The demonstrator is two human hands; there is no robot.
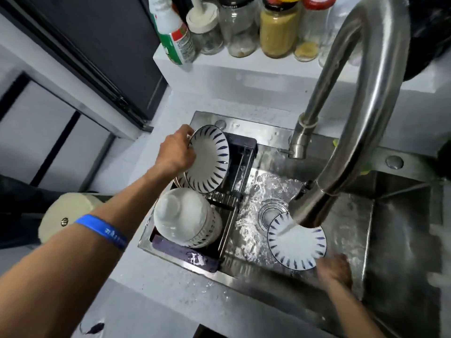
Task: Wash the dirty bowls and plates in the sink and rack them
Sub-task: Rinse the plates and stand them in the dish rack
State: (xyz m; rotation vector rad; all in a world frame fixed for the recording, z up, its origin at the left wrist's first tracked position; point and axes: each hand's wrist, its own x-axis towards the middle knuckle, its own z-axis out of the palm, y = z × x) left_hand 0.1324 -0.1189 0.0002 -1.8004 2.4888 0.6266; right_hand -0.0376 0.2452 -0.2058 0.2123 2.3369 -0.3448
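Observation:
My left hand (176,152) grips the rim of a white plate with blue dashes (210,158), held on edge over the dark drying rack (240,164) on the sink's left side. Upturned white bowls (185,217) are stacked in the rack's near part. A second blue-dashed plate (296,245) lies low in the steel sink (390,240) under the running faucet (361,123). My right hand (333,269) is at that plate's near right edge, blurred; its fingers are not clear.
Water splashes around the drain (269,212). A shelf behind the sink carries jars (278,28) and a green-and-white bottle (174,32). A cream round container (66,215) stands left of the sink. White counter borders the sink's front and left.

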